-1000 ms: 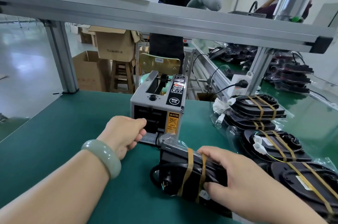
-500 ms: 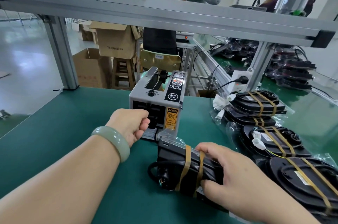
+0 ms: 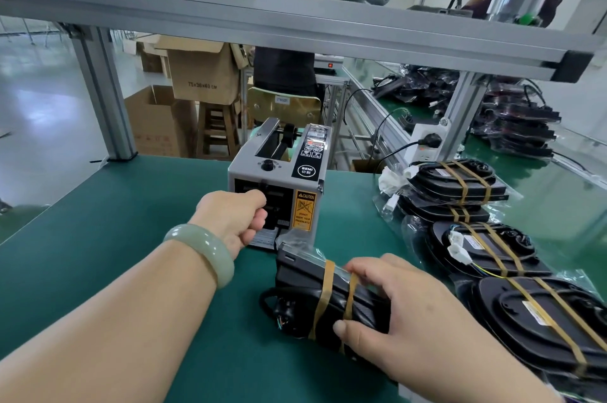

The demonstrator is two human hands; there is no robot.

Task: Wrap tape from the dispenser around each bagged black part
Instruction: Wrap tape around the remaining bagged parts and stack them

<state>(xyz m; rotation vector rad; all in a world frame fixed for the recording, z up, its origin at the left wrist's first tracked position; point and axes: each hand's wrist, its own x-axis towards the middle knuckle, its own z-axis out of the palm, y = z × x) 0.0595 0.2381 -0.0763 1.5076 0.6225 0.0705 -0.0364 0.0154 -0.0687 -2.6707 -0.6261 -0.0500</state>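
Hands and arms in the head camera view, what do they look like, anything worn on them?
Both are bare: no gloves, and no sleeves show up to the picture's edge. The left hand has a smooth, rounded, pale green bangle on its wrist, glossy like jade. The right hand shows no ring, watch or bracelet; its thumbnail is short and looks unpainted.

Your single head-worn wide-angle camera looks forward and down from your own eye level, close over the green bench mat [image 3: 98,238], facing the tape dispenser [image 3: 279,172] straight ahead under the aluminium crossbeam [image 3: 295,24], with the workshop floor [image 3: 42,113] beyond.
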